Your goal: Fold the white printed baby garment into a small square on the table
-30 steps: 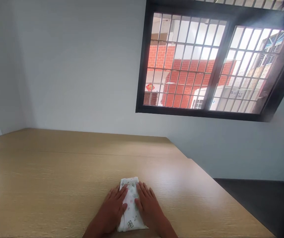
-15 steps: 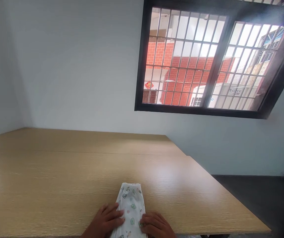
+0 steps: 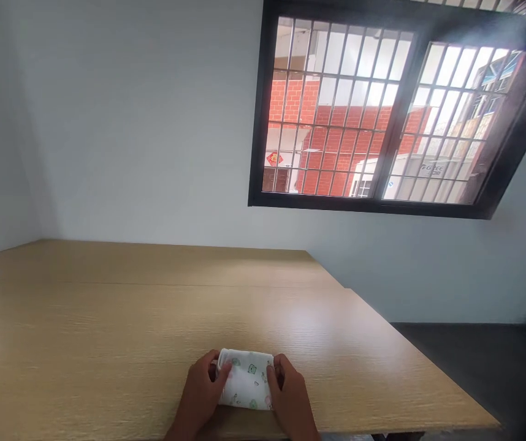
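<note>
A white cloth printed with small green and pink figures is folded into a short, nearly rectangular bundle near the front edge of the table. My left hand grips its left side, thumb on top and fingers curled at the upper left corner. On the right side my right hand holds it in the same way, thumb over the printed face. The fingertips behind and under the cloth are hidden.
The wooden table stretches to a pale wall. Its right edge slants down toward the front right, with dark floor beyond. A barred window is set in the wall.
The long cloth strip has become a shorter, wider folded bundle. My hands have gone from lying flat on its sides to gripping both its ends, a little farther from the table's front edge.
</note>
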Demonstrator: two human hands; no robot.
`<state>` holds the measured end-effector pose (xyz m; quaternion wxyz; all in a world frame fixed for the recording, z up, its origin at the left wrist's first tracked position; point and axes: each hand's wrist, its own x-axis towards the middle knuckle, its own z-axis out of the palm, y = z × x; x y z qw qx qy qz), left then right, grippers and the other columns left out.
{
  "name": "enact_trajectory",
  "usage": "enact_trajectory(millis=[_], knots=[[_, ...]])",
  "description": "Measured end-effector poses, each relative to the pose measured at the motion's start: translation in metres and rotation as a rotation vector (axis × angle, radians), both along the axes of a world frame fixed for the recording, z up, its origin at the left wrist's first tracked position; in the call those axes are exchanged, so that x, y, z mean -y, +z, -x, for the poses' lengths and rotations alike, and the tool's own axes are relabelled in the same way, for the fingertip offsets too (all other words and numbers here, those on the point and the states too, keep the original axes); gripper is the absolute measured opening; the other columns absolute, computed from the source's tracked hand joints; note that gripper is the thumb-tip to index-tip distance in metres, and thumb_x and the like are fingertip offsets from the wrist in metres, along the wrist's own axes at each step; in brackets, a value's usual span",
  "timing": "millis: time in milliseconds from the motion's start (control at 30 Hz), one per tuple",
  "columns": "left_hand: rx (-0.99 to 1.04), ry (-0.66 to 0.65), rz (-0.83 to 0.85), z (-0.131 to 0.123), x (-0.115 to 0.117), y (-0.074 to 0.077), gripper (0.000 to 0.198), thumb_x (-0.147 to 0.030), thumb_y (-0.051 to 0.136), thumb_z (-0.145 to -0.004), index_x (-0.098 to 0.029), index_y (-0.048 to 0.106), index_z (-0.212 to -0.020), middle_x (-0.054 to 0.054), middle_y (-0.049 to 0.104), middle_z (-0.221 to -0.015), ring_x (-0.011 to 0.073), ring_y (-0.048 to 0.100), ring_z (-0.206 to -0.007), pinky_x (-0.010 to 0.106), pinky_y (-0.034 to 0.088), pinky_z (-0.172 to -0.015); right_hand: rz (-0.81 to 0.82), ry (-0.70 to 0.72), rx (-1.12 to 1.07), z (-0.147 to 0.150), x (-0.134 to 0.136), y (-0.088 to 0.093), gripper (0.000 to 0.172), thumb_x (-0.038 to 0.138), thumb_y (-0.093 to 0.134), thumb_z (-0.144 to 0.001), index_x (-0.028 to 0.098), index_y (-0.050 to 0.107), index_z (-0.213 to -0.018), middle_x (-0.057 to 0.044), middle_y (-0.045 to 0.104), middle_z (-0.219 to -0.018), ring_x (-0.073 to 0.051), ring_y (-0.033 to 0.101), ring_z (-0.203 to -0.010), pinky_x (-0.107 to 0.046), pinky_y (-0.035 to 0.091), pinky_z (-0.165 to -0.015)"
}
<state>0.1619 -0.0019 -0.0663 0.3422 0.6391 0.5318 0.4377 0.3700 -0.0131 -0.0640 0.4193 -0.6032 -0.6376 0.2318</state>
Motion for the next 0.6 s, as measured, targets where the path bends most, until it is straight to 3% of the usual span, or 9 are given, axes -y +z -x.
enact_trajectory(millis=[100,167,267,333,433,500,600], knots=[[-0.107,0.173,-0.2,-0.005,0.005,-0.006,0.044,-0.05,0.046,-0.093,-0.014,0.057,-0.114,0.012,0.06,-0.103,0.0272,0.061,-0.089,0.038,0.05,-0.077,-0.115,-0.049,0.031,0.001,0.004,-0.004,0.022,0.034,0.041,-0.09,0.015,0.051,-0.095,-0.005,0.055,-0.077,-0.018,0.054,-0.065,-0.03,0.045,-0.062],[-0.219,0.232,-0.383,-0.01,0.01,-0.005,0.04,-0.042,0.04,-0.097,-0.014,0.056,-0.12,0.015,0.053,-0.121,0.0292,0.053,-0.111,0.045,0.046,-0.093,-0.303,-0.087,0.066,0.004,0.009,-0.003,0.024,0.027,0.043,-0.09,0.015,0.051,-0.109,-0.01,0.058,-0.098,-0.019,0.059,-0.084,-0.031,0.05,-0.077],[-0.489,0.116,-0.464,-0.02,0.014,0.006,0.04,-0.031,0.032,-0.099,-0.013,0.059,-0.124,0.014,0.049,-0.134,0.0296,0.038,-0.131,0.051,0.034,-0.109,-0.507,-0.041,0.172,0.014,0.016,0.005,0.026,0.025,0.042,-0.097,0.018,0.052,-0.12,-0.011,0.051,-0.126,-0.019,0.05,-0.118,-0.032,0.044,-0.1],[-0.693,-0.042,-0.308,-0.028,0.013,0.015,0.047,-0.021,0.034,-0.094,-0.013,0.053,-0.136,0.01,0.043,-0.143,0.0294,0.027,-0.138,0.053,0.025,-0.114,-0.446,0.116,0.3,0.022,0.017,0.012,0.035,0.025,0.036,-0.101,0.019,0.048,-0.133,-0.01,0.044,-0.14,-0.019,0.04,-0.132,-0.036,0.037,-0.11],[-0.86,-0.195,-0.031,-0.035,0.007,0.023,0.061,-0.013,0.035,-0.088,-0.013,0.036,-0.15,0.007,0.03,-0.152,0.027,0.022,-0.141,0.051,0.021,-0.117,-0.15,0.352,0.547,0.029,0.012,0.019,0.05,0.028,0.028,-0.103,0.012,0.032,-0.15,-0.009,0.028,-0.154,-0.023,0.024,-0.143,-0.05,0.023,-0.117],[-0.861,-0.232,-0.003,-0.035,0.004,0.023,0.063,-0.015,0.035,-0.089,-0.014,0.03,-0.152,0.006,0.026,-0.154,0.0243,0.023,-0.141,0.046,0.022,-0.118,0.027,0.386,0.651,0.028,0.008,0.021,0.056,0.036,0.025,-0.104,0.012,0.024,-0.155,-0.006,0.017,-0.157,-0.024,0.016,-0.146,-0.055,0.017,-0.118],[-0.823,-0.274,-0.078,-0.026,0.001,0.019,0.06,-0.023,0.034,-0.095,-0.014,0.025,-0.153,0.005,0.021,-0.156,0.0223,0.018,-0.143,0.045,0.02,-0.119,0.124,0.341,0.732,0.021,0.007,0.02,0.06,0.048,0.021,-0.105,0.017,0.018,-0.156,0.002,0.004,-0.158,-0.024,0.004,-0.147,-0.055,0.012,-0.119]])
